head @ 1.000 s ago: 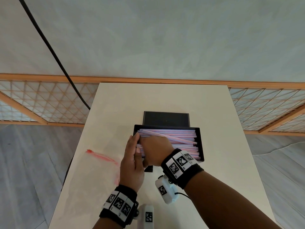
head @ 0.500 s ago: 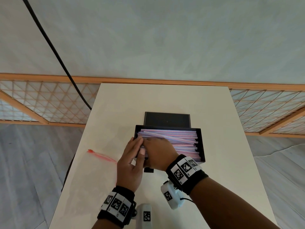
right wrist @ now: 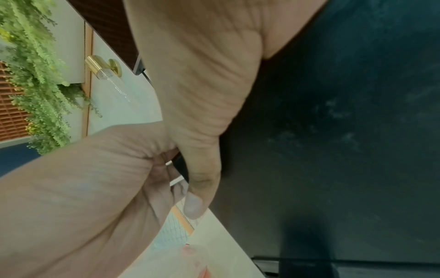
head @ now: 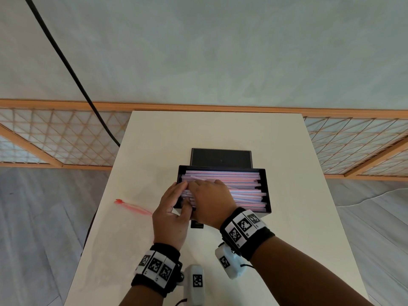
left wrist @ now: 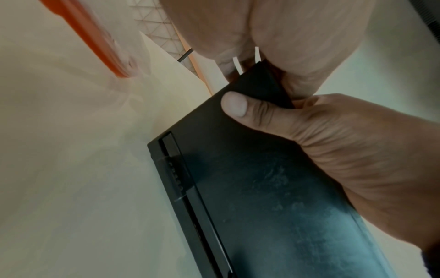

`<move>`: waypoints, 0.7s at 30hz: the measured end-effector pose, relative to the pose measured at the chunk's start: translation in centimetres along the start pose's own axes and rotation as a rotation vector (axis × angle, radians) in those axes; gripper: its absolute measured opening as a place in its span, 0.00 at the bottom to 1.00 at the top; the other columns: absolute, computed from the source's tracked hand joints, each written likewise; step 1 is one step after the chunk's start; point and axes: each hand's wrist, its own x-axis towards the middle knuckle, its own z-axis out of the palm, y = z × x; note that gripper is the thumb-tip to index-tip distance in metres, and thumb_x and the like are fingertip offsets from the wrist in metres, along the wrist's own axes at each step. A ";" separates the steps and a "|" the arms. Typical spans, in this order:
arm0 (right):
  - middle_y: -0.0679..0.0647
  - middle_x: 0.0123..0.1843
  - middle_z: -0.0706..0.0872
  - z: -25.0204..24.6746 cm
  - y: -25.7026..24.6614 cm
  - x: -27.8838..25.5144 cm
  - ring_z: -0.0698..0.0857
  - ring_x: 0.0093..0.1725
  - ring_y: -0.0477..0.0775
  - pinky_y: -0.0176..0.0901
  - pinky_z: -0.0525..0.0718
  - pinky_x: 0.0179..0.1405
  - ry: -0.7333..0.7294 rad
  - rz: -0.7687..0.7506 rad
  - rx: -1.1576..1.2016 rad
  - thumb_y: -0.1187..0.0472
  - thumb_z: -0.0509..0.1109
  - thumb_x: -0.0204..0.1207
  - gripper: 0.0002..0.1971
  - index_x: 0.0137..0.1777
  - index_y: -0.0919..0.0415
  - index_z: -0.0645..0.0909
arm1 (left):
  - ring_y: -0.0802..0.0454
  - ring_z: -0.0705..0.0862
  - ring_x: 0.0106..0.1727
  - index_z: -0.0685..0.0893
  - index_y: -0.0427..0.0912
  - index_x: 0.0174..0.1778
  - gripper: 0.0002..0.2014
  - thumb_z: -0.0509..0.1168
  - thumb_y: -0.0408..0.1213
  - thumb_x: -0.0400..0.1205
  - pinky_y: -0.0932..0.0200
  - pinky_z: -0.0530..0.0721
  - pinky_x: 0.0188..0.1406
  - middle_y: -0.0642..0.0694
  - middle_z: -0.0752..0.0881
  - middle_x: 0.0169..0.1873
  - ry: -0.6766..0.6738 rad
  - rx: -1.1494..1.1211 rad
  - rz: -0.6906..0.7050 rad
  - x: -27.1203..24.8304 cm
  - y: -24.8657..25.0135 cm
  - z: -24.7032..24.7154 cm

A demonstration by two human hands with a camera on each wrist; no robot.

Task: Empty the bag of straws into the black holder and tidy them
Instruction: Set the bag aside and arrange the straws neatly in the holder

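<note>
The black holder (head: 267, 195) stands in the middle of the table, filled with pink and blue straws (head: 242, 191) lying lengthwise. My left hand (head: 181, 196) is at its left end, fingers straight against the straw ends (left wrist: 235, 65), thumb (left wrist: 234, 105) resting on the front wall (left wrist: 262, 188). My right hand (head: 207, 195) lies palm down on the left part of the straws, its thumb (right wrist: 197, 197) along the holder's front corner. One straw (head: 203, 179) lies slightly askew on top. The empty clear bag with a red zip (head: 132, 208) lies flat to the left.
The holder's black lid (head: 220, 157) lies just behind it. The cream table (head: 309, 228) has bare surface on the right and at the back. A black cable (head: 72, 74) hangs past the table's far left corner. A wooden lattice rail (head: 55, 140) runs behind.
Both hands stay at the holder's left end with only small shifts. The long slanted straw on top now lies nearer in line with the rest.
</note>
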 end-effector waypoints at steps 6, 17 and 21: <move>0.47 0.45 0.89 0.3 -0.1 -0.3 0.89 0.45 0.55 0.50 0.81 0.46 -0.001 0.007 0.002 0.39 0.75 0.65 0.22 0.52 0.52 0.85 | 0.57 0.83 0.73 0.90 0.43 0.66 0.14 0.71 0.35 0.84 0.62 0.79 0.75 0.51 0.88 0.67 0.005 0.012 0.028 -0.1 0.3 -0.3; 0.50 0.50 0.86 0.0 0.2 -0.9 0.85 0.49 0.57 0.52 0.80 0.50 0.041 -0.024 -0.006 0.34 0.81 0.57 0.32 0.56 0.55 0.85 | 0.68 0.86 0.65 0.92 0.45 0.61 0.15 0.71 0.26 0.81 0.66 0.83 0.69 0.55 0.91 0.62 0.016 0.017 -0.026 0.8 0.9 -0.6; 0.47 0.57 0.85 -2.5 1.8 -2.2 0.85 0.55 0.53 0.52 0.82 0.56 0.123 0.052 0.223 0.29 0.77 0.61 0.34 0.61 0.51 0.85 | 0.80 0.79 0.64 0.92 0.50 0.60 0.13 0.69 0.32 0.83 0.81 0.75 0.65 0.56 0.89 0.61 -0.004 0.138 0.008 1.5 1.9 -1.4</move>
